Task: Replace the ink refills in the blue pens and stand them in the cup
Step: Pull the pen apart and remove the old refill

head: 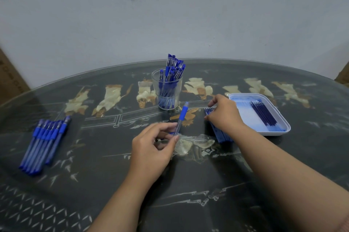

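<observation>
While the left hand (151, 146) holds a blue pen (181, 116) tilted up toward the glass cup (167, 90), the step in hand looks like fetching a fresh refill from the loose pile of refills (221, 134), which lies on the worktop (113, 175) just beside the white tray (283, 130). To do it well, lift a single refill cleanly off the pile, keep the pen steady, and feed the refill in straight. The left fingers (166, 128) are curled narrowly round the pen's clear lower shaft. The right hand (224, 112) sits over the pile with its fingers (212, 103) bent down onto the refill ends; whether one is pinched I cannot tell. More pens (45, 141) wait in a row at far left.
</observation>
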{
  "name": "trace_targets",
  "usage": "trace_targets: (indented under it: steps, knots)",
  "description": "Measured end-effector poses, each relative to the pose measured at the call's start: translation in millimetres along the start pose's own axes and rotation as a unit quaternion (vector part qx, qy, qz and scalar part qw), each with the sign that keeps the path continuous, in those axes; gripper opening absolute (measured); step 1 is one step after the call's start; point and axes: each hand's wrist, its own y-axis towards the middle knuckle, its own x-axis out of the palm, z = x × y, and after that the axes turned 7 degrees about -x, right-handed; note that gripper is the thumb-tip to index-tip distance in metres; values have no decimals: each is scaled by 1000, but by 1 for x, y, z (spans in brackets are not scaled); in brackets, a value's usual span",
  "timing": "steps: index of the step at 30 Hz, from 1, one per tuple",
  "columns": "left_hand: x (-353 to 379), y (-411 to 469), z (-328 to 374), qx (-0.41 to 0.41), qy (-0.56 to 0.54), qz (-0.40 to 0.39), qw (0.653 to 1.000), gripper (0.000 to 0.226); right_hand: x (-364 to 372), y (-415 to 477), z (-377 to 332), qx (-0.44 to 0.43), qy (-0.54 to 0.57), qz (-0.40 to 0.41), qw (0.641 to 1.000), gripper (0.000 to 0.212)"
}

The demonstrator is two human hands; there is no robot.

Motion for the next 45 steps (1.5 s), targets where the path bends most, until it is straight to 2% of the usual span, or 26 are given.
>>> trace_targets:
  steps: [15, 27, 39, 45]
  knots:
    - [0, 0, -1, -12, -4, 2, 1000, 30, 5, 2, 1, -1, 23, 10, 1000, 19]
    - [1, 1, 1, -23, -21, 2, 1000, 30, 6, 2, 1, -3, 21, 16, 1000, 26]
    - [0, 0, 1, -21, -16, -1, 1000, 30, 4, -4, -4, -8, 27, 0, 1000, 16]
    - [0, 0, 0, -17, -10, 0, 1000, 30, 3, -6, -4, 5, 17, 5, 1000, 19]
